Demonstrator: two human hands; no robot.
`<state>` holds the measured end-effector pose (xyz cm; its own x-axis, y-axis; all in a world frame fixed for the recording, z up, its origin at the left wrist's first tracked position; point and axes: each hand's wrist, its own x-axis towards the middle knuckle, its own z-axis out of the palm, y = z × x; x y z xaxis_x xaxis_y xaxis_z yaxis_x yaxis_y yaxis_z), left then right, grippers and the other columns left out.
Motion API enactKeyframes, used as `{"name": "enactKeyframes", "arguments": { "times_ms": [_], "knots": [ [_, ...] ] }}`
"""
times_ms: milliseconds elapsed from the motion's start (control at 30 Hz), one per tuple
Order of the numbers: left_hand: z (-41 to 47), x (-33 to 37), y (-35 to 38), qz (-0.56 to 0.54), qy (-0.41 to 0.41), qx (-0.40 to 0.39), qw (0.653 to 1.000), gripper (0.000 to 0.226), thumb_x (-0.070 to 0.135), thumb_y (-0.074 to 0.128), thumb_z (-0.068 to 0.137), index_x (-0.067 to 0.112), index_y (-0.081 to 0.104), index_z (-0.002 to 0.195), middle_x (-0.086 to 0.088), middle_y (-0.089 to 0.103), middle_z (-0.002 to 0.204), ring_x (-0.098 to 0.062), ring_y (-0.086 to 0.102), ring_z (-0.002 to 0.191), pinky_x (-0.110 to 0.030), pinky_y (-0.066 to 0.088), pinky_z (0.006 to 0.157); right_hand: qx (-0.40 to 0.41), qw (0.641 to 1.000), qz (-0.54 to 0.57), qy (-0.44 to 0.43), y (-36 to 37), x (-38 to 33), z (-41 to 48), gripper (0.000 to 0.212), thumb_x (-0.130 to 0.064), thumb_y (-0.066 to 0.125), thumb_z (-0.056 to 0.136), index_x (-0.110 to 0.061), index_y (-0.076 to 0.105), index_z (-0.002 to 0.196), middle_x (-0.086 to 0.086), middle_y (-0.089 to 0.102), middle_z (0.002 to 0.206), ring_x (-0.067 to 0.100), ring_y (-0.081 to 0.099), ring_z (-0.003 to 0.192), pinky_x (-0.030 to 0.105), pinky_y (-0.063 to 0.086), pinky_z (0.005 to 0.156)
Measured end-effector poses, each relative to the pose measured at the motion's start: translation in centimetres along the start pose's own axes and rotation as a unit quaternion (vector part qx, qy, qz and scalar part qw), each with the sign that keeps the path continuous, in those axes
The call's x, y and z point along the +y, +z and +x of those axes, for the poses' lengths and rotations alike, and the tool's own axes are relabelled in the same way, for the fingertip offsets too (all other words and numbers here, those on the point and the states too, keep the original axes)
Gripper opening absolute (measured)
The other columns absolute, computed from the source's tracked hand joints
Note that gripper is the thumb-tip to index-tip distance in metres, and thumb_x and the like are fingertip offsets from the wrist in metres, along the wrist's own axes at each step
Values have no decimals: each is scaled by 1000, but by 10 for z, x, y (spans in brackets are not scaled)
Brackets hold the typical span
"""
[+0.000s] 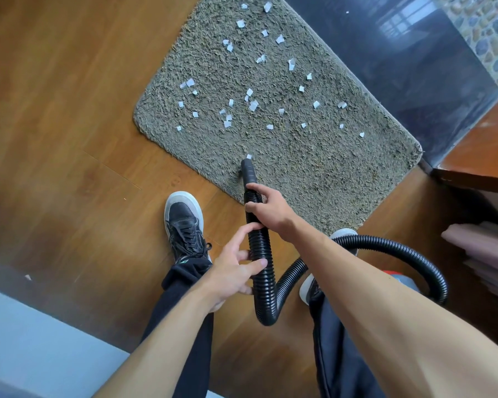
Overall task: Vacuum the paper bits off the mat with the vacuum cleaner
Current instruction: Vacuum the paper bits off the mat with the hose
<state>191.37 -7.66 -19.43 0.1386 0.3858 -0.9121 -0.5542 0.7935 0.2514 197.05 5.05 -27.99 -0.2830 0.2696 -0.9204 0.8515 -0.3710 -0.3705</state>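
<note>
A shaggy grey-green mat (314, 173) lies on the wooden floor, strewn with several white paper bits (253, 105). A black ribbed vacuum hose (260, 254) ends in a smooth nozzle (248, 169) resting on the mat's near edge, its tip right beside one paper bit (249, 156). My right hand (269, 209) grips the hose just behind the nozzle. My left hand (236, 268) holds the hose lower down, fingers loosely around it. The hose loops back to the right toward the vacuum body (397, 278), mostly hidden behind my right arm.
My two feet in black sneakers (184, 222) stand on the wooden floor (69, 139) at the mat's near edge. A dark glossy threshold (400, 67) borders the mat's far side. Wooden furniture (483, 150) and pink folded cloth (483, 248) are at right. One stray paper bit (28, 277) lies on the floor at left.
</note>
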Motion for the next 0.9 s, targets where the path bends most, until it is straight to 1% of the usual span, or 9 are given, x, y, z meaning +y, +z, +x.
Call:
{"name": "enactKeyframes", "arguments": {
  "times_ms": [100,233,333,467,533,600,733,800,900],
  "knots": [
    [4,5,-4,13,10,0,1000,55,8,58,97,52,45,127,-7,70,105,-17,71,90,-34,58,66,15,1000,1,-11,-2,-6,4,58,-21,62,74,-30,56,131,7,66,109,26,67,95,44,55,90],
    [10,13,-8,29,21,2,999,56,10,59,96,55,45,127,-8,69,111,-24,71,98,-34,58,66,25,1000,7,-16,-9,-14,9,56,-17,63,78,-30,55,132,9,65,111,26,67,95,44,55,91],
    [15,21,-8,41,32,5,999,57,10,59,96,57,45,126,-9,67,114,-28,70,101,-38,59,71,36,999,11,-19,-16,-21,12,56,-17,64,79,-30,54,133,6,65,109,24,67,95,43,55,91],
    [26,35,-7,58,45,-8,997,58,9,60,94,55,45,127,-12,66,114,-27,69,98,-43,61,73,49,998,14,-27,-31,-27,20,58,-19,63,78,-30,53,134,7,64,113,24,67,97,46,55,91],
    [32,42,-7,69,51,-15,996,61,9,63,92,55,45,127,-12,66,113,-22,68,92,-42,60,71,52,998,23,-30,-40,-29,24,58,-18,64,79,-29,52,135,8,64,111,25,67,96,46,55,90],
    [38,47,-7,74,56,-20,996,63,7,65,90,54,45,128,-10,66,110,-18,67,87,-37,59,66,51,998,26,-29,-49,-33,26,57,-17,65,82,-29,51,136,10,64,112,24,68,93,44,58,85],
    [45,55,-5,72,63,-14,995,62,3,63,92,52,47,127,-8,66,104,-16,65,82,-35,57,64,9,998,48,-26,-63,-42,30,55,-12,62,90,-24,45,141,12,63,111,19,67,82,30,57,60],
    [49,58,-6,78,65,-10,995,60,4,61,93,52,47,127,-9,67,106,-17,65,83,-35,57,64,-4,998,59,-20,-67,-46,32,55,-11,60,92,-24,42,142,11,62,110,17,67,82,29,56,56],
    [54,64,-8,82,68,-6,994,59,4,60,94,52,47,126,-11,66,107,-19,65,84,-38,57,65,-10,996,82,-15,-74,-49,36,56,-7,57,92,-24,41,143,11,62,115,18,67,86,33,58,57]
  ]
}}
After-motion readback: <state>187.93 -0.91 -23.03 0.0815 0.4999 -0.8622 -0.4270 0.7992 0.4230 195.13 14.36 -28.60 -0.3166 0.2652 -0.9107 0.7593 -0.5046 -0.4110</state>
